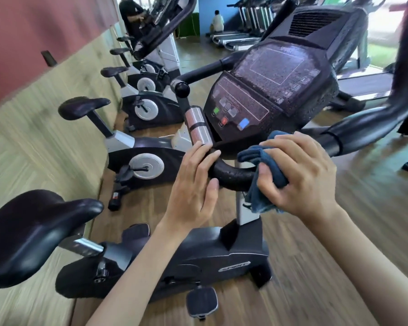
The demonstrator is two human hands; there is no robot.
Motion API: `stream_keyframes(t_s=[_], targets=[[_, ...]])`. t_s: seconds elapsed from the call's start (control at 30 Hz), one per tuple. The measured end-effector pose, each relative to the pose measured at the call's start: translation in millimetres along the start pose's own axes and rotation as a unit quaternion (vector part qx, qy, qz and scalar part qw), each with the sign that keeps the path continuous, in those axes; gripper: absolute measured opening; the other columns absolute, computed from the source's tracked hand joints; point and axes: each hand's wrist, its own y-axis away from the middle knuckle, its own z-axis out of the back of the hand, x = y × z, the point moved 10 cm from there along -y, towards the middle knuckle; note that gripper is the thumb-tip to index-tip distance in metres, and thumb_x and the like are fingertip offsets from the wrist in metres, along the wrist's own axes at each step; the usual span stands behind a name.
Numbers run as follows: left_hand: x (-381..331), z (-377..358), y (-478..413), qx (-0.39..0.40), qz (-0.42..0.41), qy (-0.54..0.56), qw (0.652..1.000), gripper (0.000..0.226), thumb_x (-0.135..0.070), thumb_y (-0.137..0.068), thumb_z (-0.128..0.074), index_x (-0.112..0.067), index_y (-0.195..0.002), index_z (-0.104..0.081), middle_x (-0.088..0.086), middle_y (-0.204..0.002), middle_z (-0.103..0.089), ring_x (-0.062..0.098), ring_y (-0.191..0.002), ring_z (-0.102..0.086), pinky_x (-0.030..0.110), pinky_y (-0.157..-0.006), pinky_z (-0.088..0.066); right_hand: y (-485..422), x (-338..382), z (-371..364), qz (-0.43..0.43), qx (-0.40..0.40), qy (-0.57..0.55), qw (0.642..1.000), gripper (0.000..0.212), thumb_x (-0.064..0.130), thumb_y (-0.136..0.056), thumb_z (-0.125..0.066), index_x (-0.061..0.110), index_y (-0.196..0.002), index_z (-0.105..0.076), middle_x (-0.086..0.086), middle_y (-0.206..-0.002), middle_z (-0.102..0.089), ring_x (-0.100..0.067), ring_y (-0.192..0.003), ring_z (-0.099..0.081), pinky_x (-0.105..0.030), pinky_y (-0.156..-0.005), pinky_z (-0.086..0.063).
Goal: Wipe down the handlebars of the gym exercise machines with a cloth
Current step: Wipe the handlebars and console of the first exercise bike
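Note:
A black curved handlebar (233, 176) runs under the console of the nearest exercise bike. My right hand (302, 177) grips a dark blue cloth (264, 182) wrapped around the bar's right part. My left hand (196, 182) holds the bar's left part, fingers curled over it just below the silver pulse sensors (198, 125). Between my two hands a short wet-looking stretch of bar shows. The right arm of the handlebar (363, 128) sweeps up and away to the right.
The bike's console (269, 90) sits just above my hands, its saddle (33, 234) at lower left. Several more bikes (139, 137) line the left wall. Treadmills (240, 36) stand at the back, where a person sits on the floor. Wooden flooring lies to the right.

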Motion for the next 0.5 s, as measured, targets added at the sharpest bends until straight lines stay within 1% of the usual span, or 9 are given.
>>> stream_keyframes(t_s=[0.1,0.17,0.27,0.37,0.5], targets=[[0,1,-1,0.003,-0.003,0.0,1.0,0.04,-0.022,-0.098,-0.029,-0.004,-0.132,-0.04,0.012,-0.141,-0.035,0.028,-0.138,-0.03,0.035,-0.117,-0.02,1,-22,4,-0.034,-0.006,0.005,0.999,0.037,0.027,-0.093,-0.045,0.004,-0.08,-0.072,-0.007,-0.092,-0.073,-0.032,-0.091,-0.067,-0.05,-0.097,-0.046],[0,1,0,0.007,-0.007,0.003,1.0,0.041,-0.024,-0.1,-0.026,-0.005,-0.133,-0.04,0.013,-0.141,-0.035,0.028,-0.138,-0.03,0.034,-0.117,-0.02,3,-27,5,-0.06,-0.012,0.003,0.998,0.039,0.028,-0.094,-0.043,0.004,-0.08,-0.072,-0.007,-0.092,-0.073,-0.032,-0.092,-0.067,-0.05,-0.097,-0.046],[2,-1,0,0.012,-0.006,0.015,1.0,0.042,-0.027,-0.101,-0.023,-0.005,-0.133,-0.039,0.013,-0.141,-0.034,0.029,-0.137,-0.03,0.034,-0.117,-0.02,4,-23,4,-0.106,-0.023,0.003,0.994,0.035,0.025,-0.092,-0.045,0.004,-0.078,-0.071,-0.005,-0.091,-0.073,-0.032,-0.092,-0.066,-0.047,-0.097,-0.045],[3,-1,-1,0.006,-0.017,0.024,1.0,0.042,-0.027,-0.101,-0.022,-0.005,-0.133,-0.04,0.012,-0.14,-0.035,0.03,-0.136,-0.031,0.036,-0.117,-0.021,6,-16,5,-0.136,-0.033,0.022,0.99,0.028,0.022,-0.087,-0.05,0.006,-0.076,-0.07,-0.003,-0.091,-0.073,-0.028,-0.094,-0.064,-0.042,-0.102,-0.041],[4,0,-2,-0.016,-0.034,0.027,0.999,0.042,-0.028,-0.101,-0.023,-0.005,-0.131,-0.042,0.012,-0.138,-0.038,0.029,-0.134,-0.033,0.036,-0.116,-0.022,6,3,-1,-0.149,-0.029,0.047,0.987,0.031,0.026,-0.088,-0.048,0.009,-0.074,-0.07,0.0,-0.088,-0.072,-0.023,-0.095,-0.062,-0.039,-0.104,-0.039]])
